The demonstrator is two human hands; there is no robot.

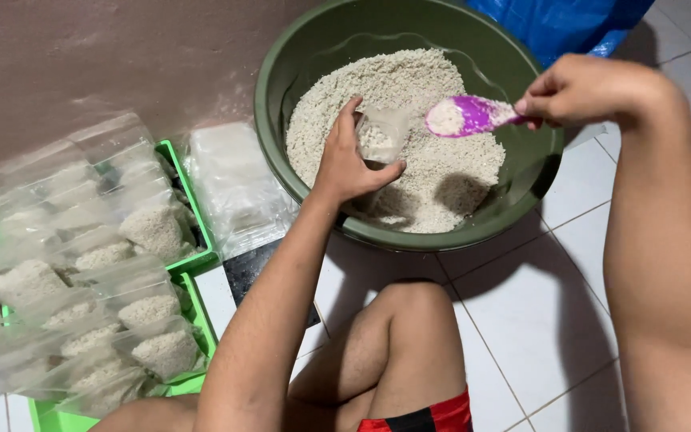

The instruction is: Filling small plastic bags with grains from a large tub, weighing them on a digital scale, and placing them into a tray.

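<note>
The left hand (351, 164) grips a small clear bag (381, 134) upright over the grain in the green tub (281, 72). Just right of its mouth, the right hand (581, 88) pinches a purple scoop (465, 116), its long handle lying sideways, its full bowl toward the bag.

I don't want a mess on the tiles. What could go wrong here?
The purple scoop in the right hand is heaped; grains might miss the small clear bag held by the left hand. The soft bag could fold shut. Both are over the green basin, so spills likely stay inside.
</note>
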